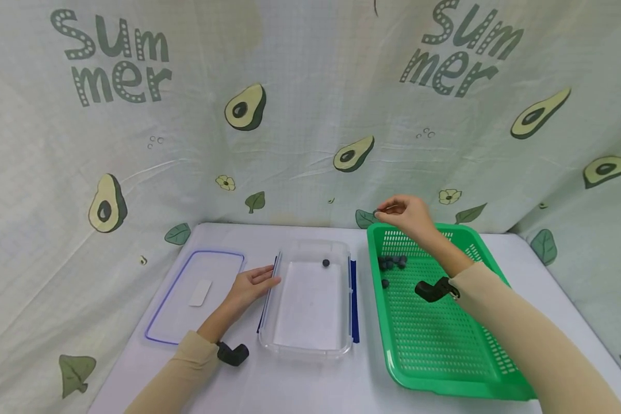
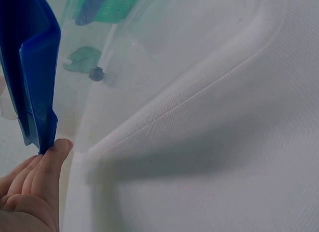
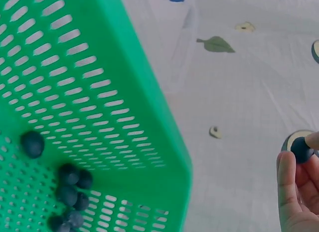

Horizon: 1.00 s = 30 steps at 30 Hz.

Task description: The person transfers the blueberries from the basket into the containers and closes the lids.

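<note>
Between the thumb and fingers of my right hand [image 1: 407, 217] is a blueberry [image 3: 301, 150], pinched above the far left corner of the green basket [image 1: 385, 351]. Several blueberries [image 3: 68, 194] lie in that basket, mostly bunched at its far left. One blueberry [image 1: 326, 263] sits near the far end inside a clear plastic container [image 1: 310, 349]. My left hand [image 1: 249, 288] rests against the container's left side, its fingers fairly straight. In the left wrist view, its fingertips touch the lower end of a blue latch [image 2: 42, 77].
On the left of the white table [image 1: 212, 374] lies a clear lid [image 1: 219, 267] with a blue edge, bearing a white label [image 1: 200, 293]. Another blue latch [image 1: 354, 302] hangs on the container's right side. A curtain [image 1: 300, 75] printed with avocados stands behind the table.
</note>
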Each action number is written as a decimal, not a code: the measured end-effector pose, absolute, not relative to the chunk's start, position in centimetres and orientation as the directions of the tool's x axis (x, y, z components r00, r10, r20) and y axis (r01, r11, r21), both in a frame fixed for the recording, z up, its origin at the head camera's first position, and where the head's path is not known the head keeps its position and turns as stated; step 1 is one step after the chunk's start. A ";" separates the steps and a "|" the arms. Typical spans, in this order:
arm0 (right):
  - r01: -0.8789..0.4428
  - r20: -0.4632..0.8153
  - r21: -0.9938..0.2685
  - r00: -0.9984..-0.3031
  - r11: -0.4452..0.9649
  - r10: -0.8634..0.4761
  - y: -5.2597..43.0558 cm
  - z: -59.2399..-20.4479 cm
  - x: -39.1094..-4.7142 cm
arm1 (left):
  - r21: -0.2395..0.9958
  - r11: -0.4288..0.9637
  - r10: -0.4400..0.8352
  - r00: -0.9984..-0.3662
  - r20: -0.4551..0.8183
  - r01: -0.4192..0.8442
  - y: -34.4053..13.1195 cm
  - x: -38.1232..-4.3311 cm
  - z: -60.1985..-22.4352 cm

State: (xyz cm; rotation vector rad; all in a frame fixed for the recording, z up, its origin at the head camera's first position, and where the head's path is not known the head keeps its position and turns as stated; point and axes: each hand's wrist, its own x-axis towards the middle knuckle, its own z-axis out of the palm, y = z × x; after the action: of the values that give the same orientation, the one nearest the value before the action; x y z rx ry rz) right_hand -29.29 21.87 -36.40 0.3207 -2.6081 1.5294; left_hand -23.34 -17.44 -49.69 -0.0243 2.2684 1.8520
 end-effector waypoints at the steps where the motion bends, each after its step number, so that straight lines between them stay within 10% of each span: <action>1: -0.235 0.194 -0.851 -0.972 0.470 -0.133 21.5 -36.3 -29.4 | 0.967 0.209 0.122 -0.977 -0.176 -0.148 -17.4 -23.3 -49.7; 30: -0.337 0.227 -0.878 -0.919 0.340 -0.323 10.7 -37.0 -31.3 | 0.968 0.193 0.104 -0.977 -0.184 -0.162 -17.3 -23.3 -49.6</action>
State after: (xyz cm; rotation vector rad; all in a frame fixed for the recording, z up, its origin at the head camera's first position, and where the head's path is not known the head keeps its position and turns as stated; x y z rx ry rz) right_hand -31.34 10.74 -37.00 0.6312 -2.5613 1.6830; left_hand -23.33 -17.33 -49.62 -0.0554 2.2556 1.8725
